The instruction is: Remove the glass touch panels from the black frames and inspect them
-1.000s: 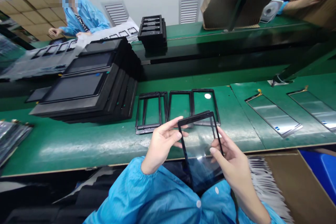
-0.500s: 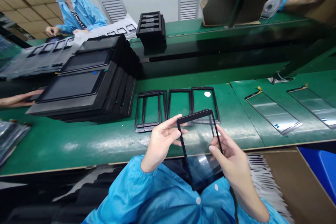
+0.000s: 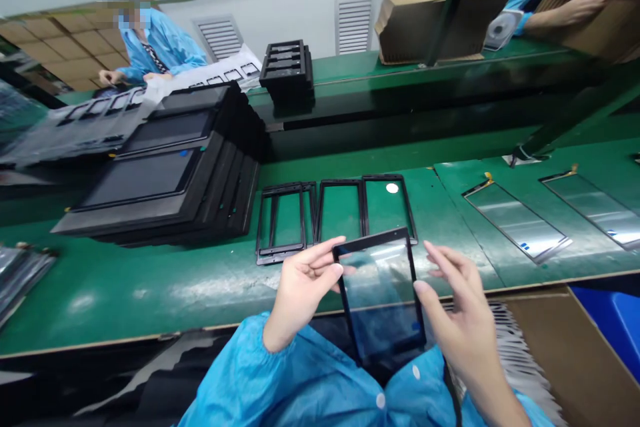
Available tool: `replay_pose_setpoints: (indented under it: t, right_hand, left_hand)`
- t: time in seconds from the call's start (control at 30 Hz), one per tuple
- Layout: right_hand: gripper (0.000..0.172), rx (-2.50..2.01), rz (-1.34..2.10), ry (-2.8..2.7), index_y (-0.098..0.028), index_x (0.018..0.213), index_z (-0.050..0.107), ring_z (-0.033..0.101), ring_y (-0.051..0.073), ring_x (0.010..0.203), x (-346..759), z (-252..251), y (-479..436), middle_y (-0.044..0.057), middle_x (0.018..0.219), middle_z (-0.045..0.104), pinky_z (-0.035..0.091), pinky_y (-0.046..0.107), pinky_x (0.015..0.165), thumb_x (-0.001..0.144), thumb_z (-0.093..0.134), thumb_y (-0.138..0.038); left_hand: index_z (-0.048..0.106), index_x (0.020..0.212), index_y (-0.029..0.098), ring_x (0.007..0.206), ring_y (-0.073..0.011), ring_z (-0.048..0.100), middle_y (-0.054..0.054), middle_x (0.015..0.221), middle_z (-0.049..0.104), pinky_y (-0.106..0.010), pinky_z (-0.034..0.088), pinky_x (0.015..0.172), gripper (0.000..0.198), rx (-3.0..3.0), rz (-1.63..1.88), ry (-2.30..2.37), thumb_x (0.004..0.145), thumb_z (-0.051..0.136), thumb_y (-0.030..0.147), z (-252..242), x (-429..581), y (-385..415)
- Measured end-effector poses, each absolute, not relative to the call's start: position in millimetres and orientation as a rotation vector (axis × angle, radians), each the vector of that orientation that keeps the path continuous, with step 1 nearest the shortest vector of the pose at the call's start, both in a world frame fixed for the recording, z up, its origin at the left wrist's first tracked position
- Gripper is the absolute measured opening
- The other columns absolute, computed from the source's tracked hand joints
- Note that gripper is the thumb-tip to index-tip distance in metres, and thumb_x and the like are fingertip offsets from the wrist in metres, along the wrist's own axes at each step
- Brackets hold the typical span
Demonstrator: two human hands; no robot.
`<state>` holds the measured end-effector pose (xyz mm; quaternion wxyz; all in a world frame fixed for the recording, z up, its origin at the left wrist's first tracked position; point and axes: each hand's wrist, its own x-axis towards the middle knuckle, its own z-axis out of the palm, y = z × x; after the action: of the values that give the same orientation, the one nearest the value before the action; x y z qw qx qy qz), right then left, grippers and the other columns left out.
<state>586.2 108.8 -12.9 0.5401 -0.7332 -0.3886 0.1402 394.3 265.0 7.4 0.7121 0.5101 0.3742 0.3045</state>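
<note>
I hold a black-bordered glass touch panel [image 3: 383,300] upright above the near edge of the green belt [image 3: 175,287]. My left hand [image 3: 303,287] pinches its left edge between thumb and fingers. My right hand [image 3: 457,310] sits at the panel's right edge, fingers spread; whether it still grips the glass is unclear. Just beyond the panel, three black frames [image 3: 335,213] lie side by side on the belt.
A slanted stack of black trays [image 3: 165,167] lies at the left. Two film-covered panels [image 3: 517,220] lie on the belt at right. A cardboard box of stacked parts [image 3: 520,353] and a blue bin [image 3: 617,323] stand at lower right. Co-workers in blue coats work at the back.
The panel has tilted so its glass now catches the light. My right hand's fingers have spread out along the panel's right edge. The view has shifted slightly downward.
</note>
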Motion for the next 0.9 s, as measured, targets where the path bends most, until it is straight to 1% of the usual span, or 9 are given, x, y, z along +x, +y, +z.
replay_pose_setpoints:
  t: [0.03, 0.1, 0.2, 0.3, 0.47, 0.63, 0.77, 0.83, 0.9]
  right_hand:
    - [0.045, -1.719, 0.333, -0.899, -0.038, 0.144, 0.068, 0.063, 0.029, 0.126, 592, -7, 112, 0.008, 0.142, 0.062, 0.052, 0.049, 0.110, 0.099, 0.069, -0.036]
    - [0.040, -1.621, 0.479, -0.813, -0.036, 0.140, 0.071, 0.070, 0.029, 0.120, 602, 3, 119, 0.008, 0.136, 0.071, 0.057, 0.047, 0.105, 0.101, 0.066, -0.038]
    - [0.035, -1.496, 0.751, -0.711, -0.028, 0.129, 0.077, 0.081, 0.025, 0.089, 611, 11, 130, 0.007, 0.100, 0.084, 0.066, 0.040, 0.083, 0.100, 0.068, -0.045]
    - [0.035, -1.441, 0.835, -0.684, -0.022, 0.118, 0.080, 0.082, 0.025, 0.074, 609, 13, 136, 0.006, 0.078, 0.084, 0.067, 0.038, 0.076, 0.097, 0.071, -0.049]
    - [0.030, -1.398, 0.844, -0.615, -0.021, 0.103, 0.079, 0.082, 0.026, 0.068, 601, 11, 138, 0.007, 0.075, 0.084, 0.067, 0.036, 0.071, 0.090, 0.080, -0.047]
    - [0.024, -1.399, 0.803, -0.614, -0.020, 0.100, 0.080, 0.081, 0.024, 0.064, 596, 12, 138, 0.005, 0.071, 0.083, 0.067, 0.035, 0.069, 0.090, 0.078, -0.042]
    - [0.019, -1.420, 0.709, -0.586, -0.020, 0.095, 0.080, 0.079, 0.024, 0.058, 593, 11, 135, 0.005, 0.067, 0.082, 0.067, 0.034, 0.063, 0.090, 0.078, -0.038]
    - [0.018, -1.430, 0.683, -0.581, -0.021, 0.095, 0.081, 0.079, 0.023, 0.058, 591, 10, 134, 0.005, 0.068, 0.082, 0.067, 0.034, 0.062, 0.090, 0.077, -0.038]
    - [0.017, -1.443, 0.708, -0.627, -0.021, 0.095, 0.081, 0.080, 0.023, 0.061, 587, 8, 135, 0.005, 0.071, 0.083, 0.067, 0.033, 0.064, 0.090, 0.077, -0.037]
  left_hand:
    - [0.079, 0.127, 0.017, 0.088, -0.0293, 0.084, -0.012, 0.098, 0.085, -0.023, 0.065, 0.057, 0.045, 1.148, 0.665, 0.822, 0.085, 0.085, 0.031, 10, 393, 264]
    - [0.080, 0.126, 0.017, 0.086, -0.0287, 0.084, -0.010, 0.092, 0.085, -0.023, 0.065, 0.057, 0.044, 1.162, 0.639, 0.815, 0.085, 0.085, 0.031, 14, 391, 261]
    - [0.080, 0.126, 0.018, 0.084, -0.0265, 0.084, -0.009, 0.092, 0.086, -0.022, 0.065, 0.059, 0.043, 1.177, 0.612, 0.809, 0.085, 0.084, 0.032, 16, 388, 256]
    - [0.080, 0.127, 0.018, 0.084, -0.0262, 0.084, -0.010, 0.092, 0.086, -0.023, 0.065, 0.061, 0.044, 1.202, 0.597, 0.806, 0.086, 0.084, 0.035, 12, 384, 254]
    - [0.077, 0.133, 0.019, 0.083, -0.0281, 0.084, -0.010, 0.090, 0.085, -0.026, 0.065, 0.060, 0.052, 1.222, 0.582, 0.854, 0.085, 0.085, 0.037, 9, 383, 255]
    - [0.084, 0.119, 0.021, 0.078, -0.0266, 0.084, -0.008, 0.085, 0.084, -0.022, 0.062, 0.057, 0.038, 1.245, 0.625, 0.898, 0.083, 0.086, 0.035, 8, 385, 255]
    - [0.084, 0.116, 0.020, 0.073, -0.0278, 0.083, -0.010, 0.081, 0.084, -0.027, 0.064, 0.059, 0.038, 1.303, 0.645, 0.874, 0.084, 0.085, 0.039, -1, 383, 254]
    - [0.082, 0.121, 0.020, 0.080, -0.0295, 0.084, -0.013, 0.095, 0.085, -0.031, 0.066, 0.064, 0.037, 1.395, 0.637, 0.867, 0.090, 0.078, 0.040, -1, 383, 255]
    - [0.080, 0.126, 0.025, 0.108, -0.0334, 0.080, -0.016, 0.130, 0.078, -0.039, 0.067, 0.085, 0.035, 1.627, 0.604, 0.839, 0.094, 0.073, 0.035, 6, 386, 256]
